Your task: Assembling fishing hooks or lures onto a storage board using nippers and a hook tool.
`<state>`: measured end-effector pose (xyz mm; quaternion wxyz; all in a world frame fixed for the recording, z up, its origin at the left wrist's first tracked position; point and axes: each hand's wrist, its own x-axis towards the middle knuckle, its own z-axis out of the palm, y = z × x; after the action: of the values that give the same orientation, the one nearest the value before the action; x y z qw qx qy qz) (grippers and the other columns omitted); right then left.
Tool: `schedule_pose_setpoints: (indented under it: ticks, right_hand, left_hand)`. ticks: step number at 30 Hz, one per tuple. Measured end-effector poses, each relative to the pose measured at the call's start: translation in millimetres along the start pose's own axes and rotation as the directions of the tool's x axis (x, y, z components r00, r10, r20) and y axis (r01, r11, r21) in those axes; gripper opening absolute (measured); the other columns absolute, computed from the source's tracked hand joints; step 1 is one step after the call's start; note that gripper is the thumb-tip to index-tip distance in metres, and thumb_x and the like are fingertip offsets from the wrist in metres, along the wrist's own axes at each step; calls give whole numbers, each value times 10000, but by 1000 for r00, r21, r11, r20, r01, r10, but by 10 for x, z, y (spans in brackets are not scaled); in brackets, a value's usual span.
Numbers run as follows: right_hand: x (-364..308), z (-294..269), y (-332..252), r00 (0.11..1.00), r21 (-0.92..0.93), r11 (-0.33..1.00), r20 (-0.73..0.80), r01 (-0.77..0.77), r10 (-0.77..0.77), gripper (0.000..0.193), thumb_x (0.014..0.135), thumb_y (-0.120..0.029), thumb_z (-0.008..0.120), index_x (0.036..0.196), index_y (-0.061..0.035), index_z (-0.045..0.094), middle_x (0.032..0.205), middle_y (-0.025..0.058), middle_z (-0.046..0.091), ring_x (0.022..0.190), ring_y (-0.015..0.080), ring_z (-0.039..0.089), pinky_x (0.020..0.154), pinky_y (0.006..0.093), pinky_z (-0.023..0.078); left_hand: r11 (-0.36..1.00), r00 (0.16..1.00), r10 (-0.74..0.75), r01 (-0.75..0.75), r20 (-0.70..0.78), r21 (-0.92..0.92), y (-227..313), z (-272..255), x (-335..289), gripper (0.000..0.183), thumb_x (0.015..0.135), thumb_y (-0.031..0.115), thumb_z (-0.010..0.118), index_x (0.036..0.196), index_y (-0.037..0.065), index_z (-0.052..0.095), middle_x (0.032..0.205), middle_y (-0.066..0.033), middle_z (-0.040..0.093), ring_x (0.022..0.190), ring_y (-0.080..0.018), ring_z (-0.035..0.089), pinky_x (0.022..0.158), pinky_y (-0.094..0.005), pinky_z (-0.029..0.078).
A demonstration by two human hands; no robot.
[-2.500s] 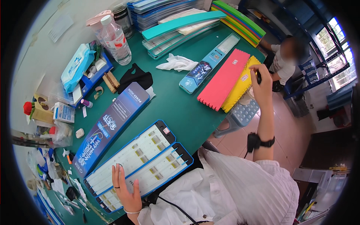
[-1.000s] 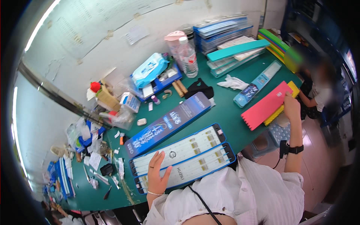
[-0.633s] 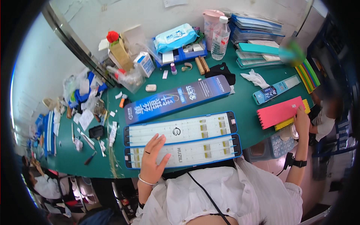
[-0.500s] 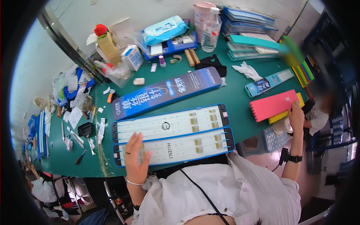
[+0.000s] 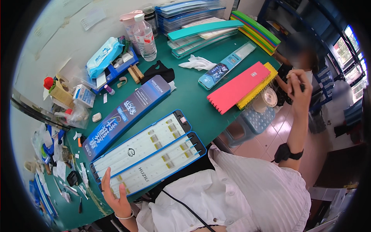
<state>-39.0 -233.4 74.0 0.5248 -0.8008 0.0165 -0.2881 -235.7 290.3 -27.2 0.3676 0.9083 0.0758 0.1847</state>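
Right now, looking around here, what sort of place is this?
It looks like a small workshop: a green worktable holds an open blue-edged storage case and a stack of coloured foam-like boards.

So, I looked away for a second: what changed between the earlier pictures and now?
The right hand has left the edge of the pink board and moved off rightward. The left hand has shifted toward the left end of the open case. The pink board over the yellow board and the blue box stayed put.
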Motion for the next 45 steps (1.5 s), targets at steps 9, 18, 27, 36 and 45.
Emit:
schedule_pose_setpoints:
  ticks: [9, 18, 27, 36, 45]
  right_hand:
    - [-460, 211, -1031, 877, 459, 804, 100, 379, -471, 220, 1016, -197, 546, 933, 0, 492, 823, 97, 509, 510, 92, 439, 453, 188, 327]
    - [-917, 1066, -1111, 347, 513, 768, 690, 384, -635, 248, 730, 72, 689, 960, -5, 637, 856, 94, 648, 615, 212, 617, 492, 293, 453]
    - [-773, 1061, -1112, 366, 776, 630, 586, 2, -723, 102, 915, 30, 512, 989, 29, 582, 909, 153, 635, 854, 350, 760, 625, 379, 585]
    - [-549, 654, -1181, 757, 881, 457, 218, 119, -616, 180, 952, -12, 579, 919, -5, 402, 874, 123, 439, 500, 274, 607, 389, 290, 554]
    - [-619, 8, -987, 838, 922, 318, -15, 223, -546, 176, 927, 5, 546, 840, -34, 398, 827, 91, 445, 436, 147, 563, 266, 244, 464]
  left_hand:
    - [939, 894, 306, -226, 329, -259, 775, 189, 599, 577, 868, 109, 718, 1387, -42, 514, 1411, -215, 563, 1307, -359, 518, 1111, -413, 368]
    - [709, 487, 655, -131, 578, -693, 1280, 709, 1007, 1004, 811, 131, 828, 1589, 30, 202, 1629, -167, 280, 1504, -322, 272, 1204, -432, 252]
    - [461, 449, 808, -77, 382, -884, 1494, 1188, 1013, 256, 946, 54, 641, 1197, 54, 595, 1413, -134, 525, 1454, -403, 324, 1149, -495, 322]
    - [573, 500, 778, -318, 380, -755, 1791, 1450, 1365, 141, 885, 4, 704, 1011, 65, 691, 1065, -54, 739, 964, -251, 703, 816, -342, 556]
    - [590, 334, 808, -450, 486, -671, 2175, 2194, 1440, 93, 892, 120, 685, 974, 83, 707, 914, -79, 730, 860, -265, 700, 758, -364, 541]
